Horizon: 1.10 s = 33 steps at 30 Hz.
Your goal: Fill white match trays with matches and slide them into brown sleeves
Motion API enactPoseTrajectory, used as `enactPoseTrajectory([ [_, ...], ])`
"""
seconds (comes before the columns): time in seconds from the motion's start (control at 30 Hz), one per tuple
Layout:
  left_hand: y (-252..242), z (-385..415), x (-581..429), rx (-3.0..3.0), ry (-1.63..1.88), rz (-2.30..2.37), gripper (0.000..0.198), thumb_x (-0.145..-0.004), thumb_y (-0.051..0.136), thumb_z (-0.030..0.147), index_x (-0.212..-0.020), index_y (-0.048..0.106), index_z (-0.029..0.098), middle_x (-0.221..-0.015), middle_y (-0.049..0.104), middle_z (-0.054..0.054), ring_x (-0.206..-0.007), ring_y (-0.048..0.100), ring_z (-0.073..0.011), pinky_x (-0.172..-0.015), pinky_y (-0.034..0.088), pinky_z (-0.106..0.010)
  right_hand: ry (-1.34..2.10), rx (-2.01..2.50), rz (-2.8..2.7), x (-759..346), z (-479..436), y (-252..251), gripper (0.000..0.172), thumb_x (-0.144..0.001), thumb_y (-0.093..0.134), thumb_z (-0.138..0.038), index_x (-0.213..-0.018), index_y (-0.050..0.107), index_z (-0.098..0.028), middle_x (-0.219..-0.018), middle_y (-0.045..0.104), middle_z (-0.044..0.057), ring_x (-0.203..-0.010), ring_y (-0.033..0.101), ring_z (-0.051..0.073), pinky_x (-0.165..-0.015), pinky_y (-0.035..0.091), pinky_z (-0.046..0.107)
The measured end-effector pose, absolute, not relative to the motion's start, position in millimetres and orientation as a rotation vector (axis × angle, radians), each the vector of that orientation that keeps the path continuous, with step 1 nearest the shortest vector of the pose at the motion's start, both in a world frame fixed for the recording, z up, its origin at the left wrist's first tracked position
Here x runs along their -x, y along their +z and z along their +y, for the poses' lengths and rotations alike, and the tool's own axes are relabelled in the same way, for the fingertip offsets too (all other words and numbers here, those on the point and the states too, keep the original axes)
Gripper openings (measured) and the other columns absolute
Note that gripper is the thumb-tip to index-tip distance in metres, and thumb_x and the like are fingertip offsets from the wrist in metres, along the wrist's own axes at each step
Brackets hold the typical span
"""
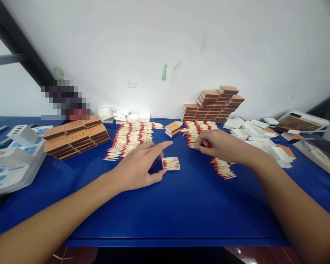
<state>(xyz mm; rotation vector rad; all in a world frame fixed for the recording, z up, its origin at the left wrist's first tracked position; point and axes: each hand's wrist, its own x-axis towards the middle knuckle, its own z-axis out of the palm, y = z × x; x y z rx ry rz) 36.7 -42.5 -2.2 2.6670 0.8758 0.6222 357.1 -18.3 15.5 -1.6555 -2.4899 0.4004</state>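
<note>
A small white matchbox tray (171, 168) with several red-tipped matches inside lies on the blue table. My left hand (140, 161) steadies it by the left end, between the thumb and a bent finger, while the index finger stretches out above. My right hand (213, 144) is closed in a pinch at the front edge of the right-hand match pile (199, 126). Its fingertips are on matches there; how many is hidden. Below that hand lies a smaller row of matches (222, 168). Behind the tray sits a closed matchbox (172, 129).
A large match pile (132, 135) spreads left of centre. Stacked matchboxes stand at left (77, 137) and against the wall (211, 106). Loose white trays (253, 132) lie at right, near a phone (304, 123). A power strip (22, 165) occupies the left edge.
</note>
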Motion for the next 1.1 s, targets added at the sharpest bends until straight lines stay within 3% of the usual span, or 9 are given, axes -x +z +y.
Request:
enactPoseTrajectory([
  [0.47,-3.4,-42.0,-36.6,-2.673,0.636,0.867,0.074,-0.093,0.070,0.024,-0.159,0.037,0.025,-0.115,0.073,-0.003,-0.113,0.065,-0.0254,-0.101,0.055,-0.043,0.393,1.706,-2.497,-358.1,-17.5,14.5,0.019,-0.096,0.059,-0.036,-0.086,0.068,-0.023,-0.076,0.067,0.003,-0.068,0.058,0.019,-0.063,0.037,0.032],
  [0.83,-3.2,-41.9,-37.3,-2.676,0.627,0.884,0.074,-0.093,0.070,0.024,-0.160,0.038,0.025,-0.115,0.073,-0.003,-0.112,0.065,-0.0253,-0.101,0.055,-0.044,0.507,1.481,-2.488,-330.5,-37.6,28.8,0.026,-0.100,0.059,-0.043,-0.086,0.068,-0.023,-0.070,0.058,0.000,-0.064,0.051,0.017,-0.060,0.034,0.031],
  [1.1,-3.7,-42.3,-36.8,-2.670,0.636,0.883,0.073,-0.093,0.071,0.027,-0.159,0.038,0.026,-0.116,0.072,-0.004,-0.112,0.065,-0.0250,-0.099,0.055,-0.042,0.343,1.336,-2.525,-282.8,-59.2,15.0,0.009,-0.102,0.062,-0.024,-0.096,0.066,-0.021,-0.095,0.068,0.003,-0.080,0.060,0.017,-0.070,0.038,0.030],
])
